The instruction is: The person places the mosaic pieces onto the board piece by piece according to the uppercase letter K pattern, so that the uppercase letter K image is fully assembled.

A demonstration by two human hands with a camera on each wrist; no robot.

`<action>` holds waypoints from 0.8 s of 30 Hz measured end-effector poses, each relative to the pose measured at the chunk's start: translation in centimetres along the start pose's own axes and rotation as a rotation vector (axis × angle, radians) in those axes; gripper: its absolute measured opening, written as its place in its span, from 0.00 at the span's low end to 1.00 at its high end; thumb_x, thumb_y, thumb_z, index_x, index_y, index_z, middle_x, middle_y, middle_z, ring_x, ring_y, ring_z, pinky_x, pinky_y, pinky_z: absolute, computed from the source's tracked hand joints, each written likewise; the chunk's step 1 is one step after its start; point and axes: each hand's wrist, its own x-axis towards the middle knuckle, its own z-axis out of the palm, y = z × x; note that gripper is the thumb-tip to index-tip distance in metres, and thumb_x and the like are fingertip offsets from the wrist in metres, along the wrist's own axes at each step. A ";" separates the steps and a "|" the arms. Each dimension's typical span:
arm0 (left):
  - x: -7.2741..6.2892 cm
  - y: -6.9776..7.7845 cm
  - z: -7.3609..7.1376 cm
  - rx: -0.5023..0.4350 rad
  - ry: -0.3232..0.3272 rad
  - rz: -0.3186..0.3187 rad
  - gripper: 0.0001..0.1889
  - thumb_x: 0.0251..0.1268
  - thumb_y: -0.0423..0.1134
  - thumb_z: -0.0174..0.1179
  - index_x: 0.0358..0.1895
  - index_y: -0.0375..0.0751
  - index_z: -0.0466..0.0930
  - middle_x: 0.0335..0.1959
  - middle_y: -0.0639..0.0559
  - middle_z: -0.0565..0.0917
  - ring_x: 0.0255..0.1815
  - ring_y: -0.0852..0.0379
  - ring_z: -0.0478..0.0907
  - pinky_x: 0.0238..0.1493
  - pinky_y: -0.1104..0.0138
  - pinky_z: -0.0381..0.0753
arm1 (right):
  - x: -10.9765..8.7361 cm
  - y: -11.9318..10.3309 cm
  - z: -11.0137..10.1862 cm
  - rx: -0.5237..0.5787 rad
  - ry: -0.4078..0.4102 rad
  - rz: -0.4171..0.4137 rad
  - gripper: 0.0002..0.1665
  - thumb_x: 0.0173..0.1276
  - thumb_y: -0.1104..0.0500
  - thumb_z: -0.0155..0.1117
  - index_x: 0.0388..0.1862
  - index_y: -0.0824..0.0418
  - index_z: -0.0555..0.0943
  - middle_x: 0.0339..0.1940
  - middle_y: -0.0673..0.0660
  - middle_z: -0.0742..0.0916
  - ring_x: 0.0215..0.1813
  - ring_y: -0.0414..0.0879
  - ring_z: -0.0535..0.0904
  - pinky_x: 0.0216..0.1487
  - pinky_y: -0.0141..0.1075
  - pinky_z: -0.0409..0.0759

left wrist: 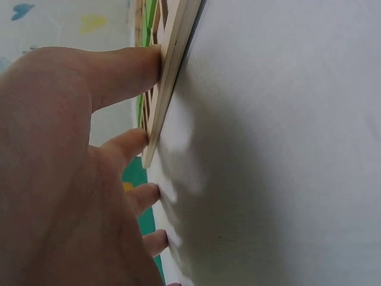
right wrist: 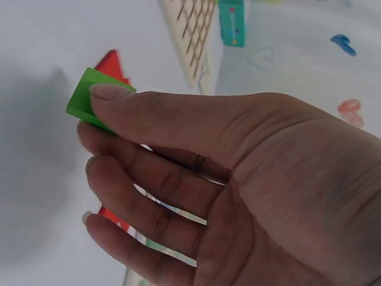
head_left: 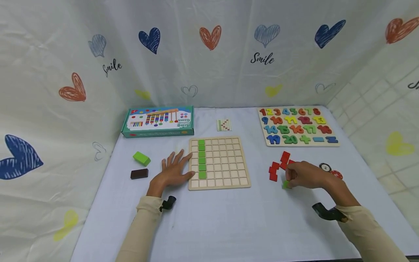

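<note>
My right hand point(head_left: 306, 175) has thumb and fingers curled in a pinch on a green tile point(right wrist: 89, 100), low over the table point(head_left: 229, 218) beside the loose red tiles point(head_left: 278, 165). My left hand point(head_left: 173, 169) lies flat, fingers spread, fingertips point(left wrist: 152, 62) pressed against the left edge of the wooden grid board point(head_left: 219, 162). On the board, one column holds a run of green tiles point(head_left: 202, 159); every other cell shows bare wood. Judgement: filling is at an early stage, most cells outstanding. A green block point(head_left: 141, 158) and brown block point(head_left: 139, 174) lie left of the board.
</note>
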 end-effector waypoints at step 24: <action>0.1 -0.1 0.2 0.004 -0.007 -0.014 0.41 0.79 0.59 0.57 0.88 0.58 0.51 0.90 0.44 0.41 0.88 0.33 0.30 0.79 0.28 0.31 | 9.7 -16.3 6.5 -0.008 0.197 -0.402 0.09 0.68 0.58 0.79 0.39 0.52 0.84 0.31 0.41 0.85 0.34 0.36 0.79 0.37 0.31 0.80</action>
